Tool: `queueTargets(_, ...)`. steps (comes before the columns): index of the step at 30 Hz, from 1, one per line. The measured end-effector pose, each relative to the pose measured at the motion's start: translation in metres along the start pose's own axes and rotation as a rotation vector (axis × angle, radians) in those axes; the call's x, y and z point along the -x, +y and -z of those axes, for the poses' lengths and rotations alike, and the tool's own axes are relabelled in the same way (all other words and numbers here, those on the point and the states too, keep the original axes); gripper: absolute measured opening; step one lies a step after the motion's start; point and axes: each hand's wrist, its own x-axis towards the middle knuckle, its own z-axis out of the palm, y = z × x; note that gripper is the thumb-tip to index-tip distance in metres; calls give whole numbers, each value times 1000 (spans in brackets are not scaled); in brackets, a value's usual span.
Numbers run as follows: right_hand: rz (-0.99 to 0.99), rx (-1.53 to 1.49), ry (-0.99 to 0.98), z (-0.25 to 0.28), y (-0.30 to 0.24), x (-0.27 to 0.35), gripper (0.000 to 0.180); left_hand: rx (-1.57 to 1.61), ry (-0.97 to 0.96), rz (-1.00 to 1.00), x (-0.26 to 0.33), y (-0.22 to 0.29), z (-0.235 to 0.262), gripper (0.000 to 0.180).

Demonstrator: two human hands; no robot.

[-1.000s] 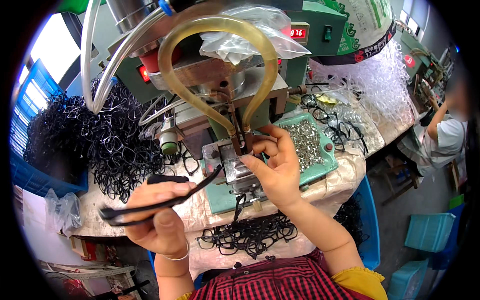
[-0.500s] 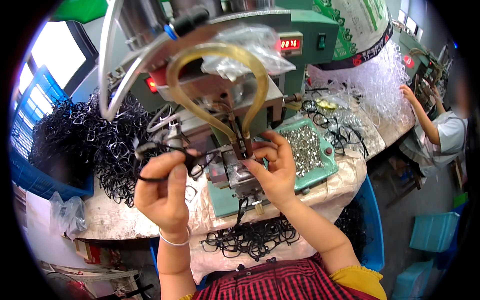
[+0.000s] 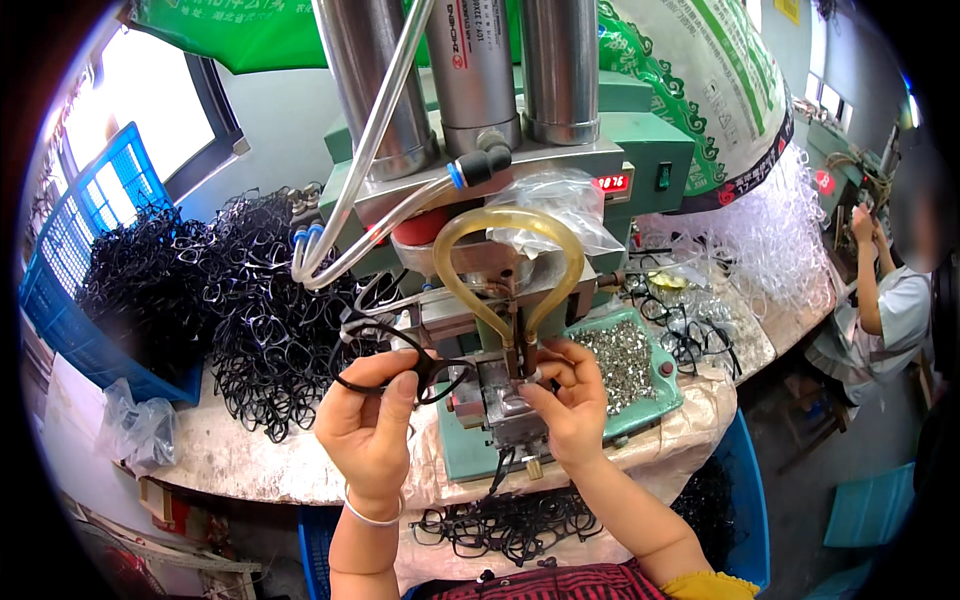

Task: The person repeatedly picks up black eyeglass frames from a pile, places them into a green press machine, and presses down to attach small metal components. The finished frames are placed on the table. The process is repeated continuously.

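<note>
My left hand (image 3: 362,440) is closed, pinching a black eyeglass frame (image 3: 424,368) between thumb and fingers. Its lens openings are visible, and the near end reaches the left side of the metal fixture (image 3: 497,395) on the bench machine. At the fixture's right side is my right hand (image 3: 572,415), its thumb and index finger pinched together just beside the machine's narrow lower guides (image 3: 513,358). Whatever those fingertips hold is too small to make out. A looped yellowish tube (image 3: 572,245) runs down to the guides.
A green tray (image 3: 660,395) of small metal parts sits right of the fixture. Black frames form a large heap (image 3: 270,350) at left, beside a blue crate (image 3: 60,300). More black frames (image 3: 510,525) lie in front. Clear pieces (image 3: 780,240) pile at right, near another person (image 3: 890,310).
The view has shifted, showing more of the machine's upper cylinders. In my left hand the eyeglass frame has turned to show its lens openings more fully. My right hand stays at the fixture.
</note>
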Motion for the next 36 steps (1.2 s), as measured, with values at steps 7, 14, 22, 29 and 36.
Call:
queueTargets(7, -2, 50, 5, 9, 1, 0, 38, 14, -6, 1, 8, -4, 0, 9)
queueTargets(14, 41, 164, 71, 4, 12, 5, 45, 102, 56, -143, 29, -21, 23, 14)
queueTargets(22, 69, -22, 115, -8, 19, 8, 49, 38, 97, -194, 3, -43, 9, 22)
queueTargets(29, 42, 302, 53, -16, -19, 24, 57, 13, -123, -146, 26, -27, 5, 7)
queueTargets(36, -32, 326, -41, -7, -24, -5, 58, -165, -295, -389, 45, -33, -3, 18)
